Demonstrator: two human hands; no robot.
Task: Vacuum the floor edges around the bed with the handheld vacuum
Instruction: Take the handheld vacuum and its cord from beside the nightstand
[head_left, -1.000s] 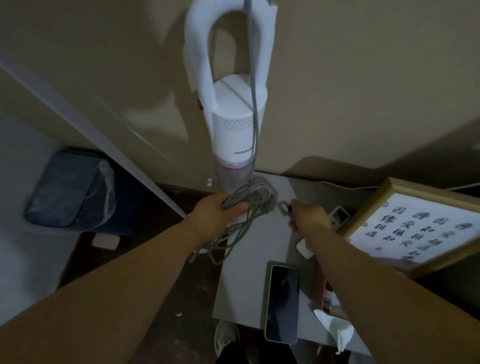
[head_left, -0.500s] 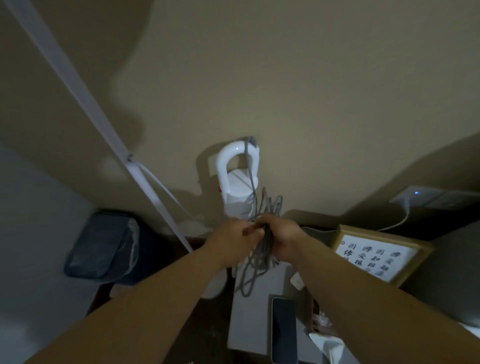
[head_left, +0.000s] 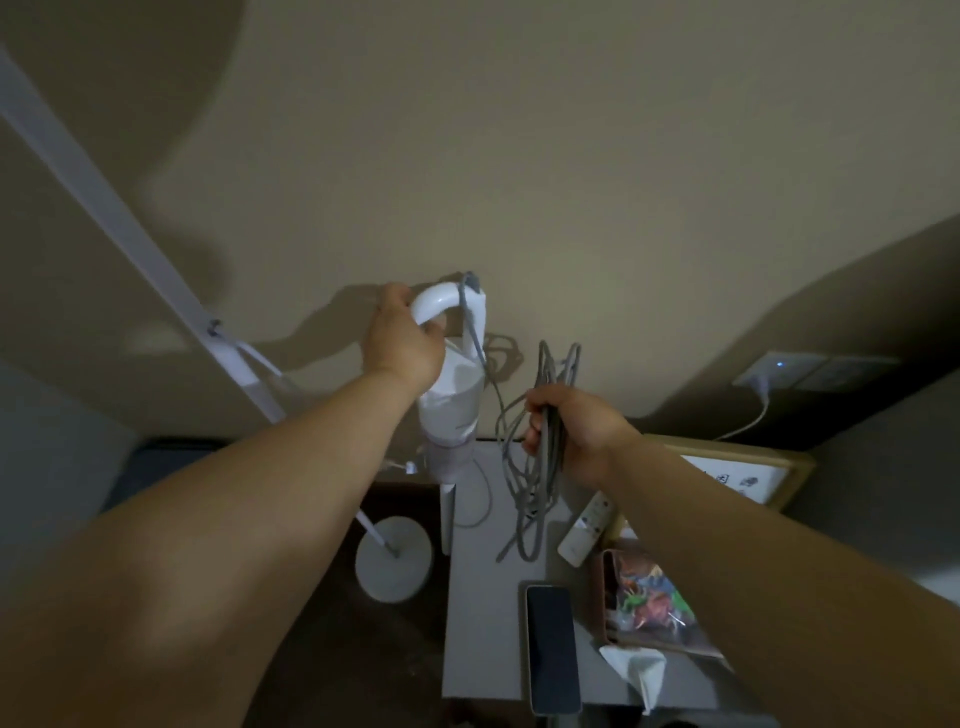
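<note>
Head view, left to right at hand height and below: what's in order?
White round floor-lamp base → left hand gripping the white vacuum's loop handle → right hand holding the bundled grey power cord → white remote control → wood-framed calligraphy picture → wall socket with blue light.

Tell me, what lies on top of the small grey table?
On the grey table lie a phone, a remote control, cable loops, a snack packet and a tissue. The right arm covers its far right side.
</note>
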